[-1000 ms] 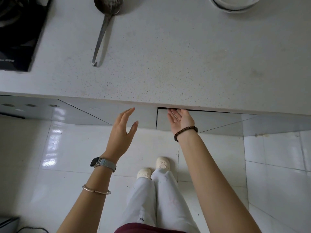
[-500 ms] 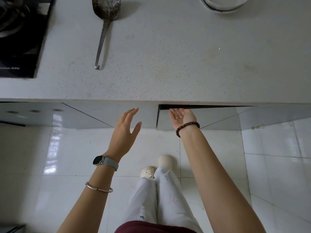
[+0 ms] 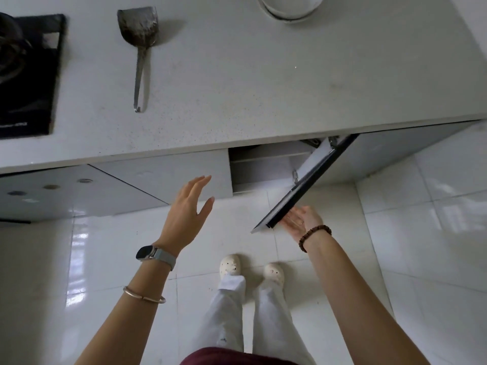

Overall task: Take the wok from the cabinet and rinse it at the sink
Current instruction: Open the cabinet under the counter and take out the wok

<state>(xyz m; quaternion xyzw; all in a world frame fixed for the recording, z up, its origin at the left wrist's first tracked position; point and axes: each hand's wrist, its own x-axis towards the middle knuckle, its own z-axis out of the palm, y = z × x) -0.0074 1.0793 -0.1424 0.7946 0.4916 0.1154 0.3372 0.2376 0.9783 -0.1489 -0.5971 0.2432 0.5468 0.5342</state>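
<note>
**Cabinet door being held open, wok not yet in sight**

The cabinet door (image 3: 303,185) is being held swung outward by the right hand (image 3: 301,219), whose open palm is turned up and whose fingers are being curled under the door's free lower edge, at about five o'clock from the frame's centre. The left hand (image 3: 188,214) is being kept empty, fingers spread and apart from everything, at about seven o'clock, just in front of the closed neighbouring door panel (image 3: 163,177).

The cabinet opening (image 3: 263,164) is being shown at about three o'clock from the left hand and twelve o'clock from the right. Only pale shelf edges are being made out inside; the wok is probably further back in the shadow, but it cannot be seen from this angle, so its long axis cannot be told. The left hand is being judged the freer one for reaching in, since the right is occupied with the door.

On the countertop (image 3: 263,83), a metal spatula (image 3: 139,48) is lying with its handle toward six o'clock, a white bowl (image 3: 290,6) is standing at one o'clock, and a black stove (image 3: 26,75) at ten o'clock. Small white lettering is being shown on the stove's near edge, too blurred to be read.
</note>
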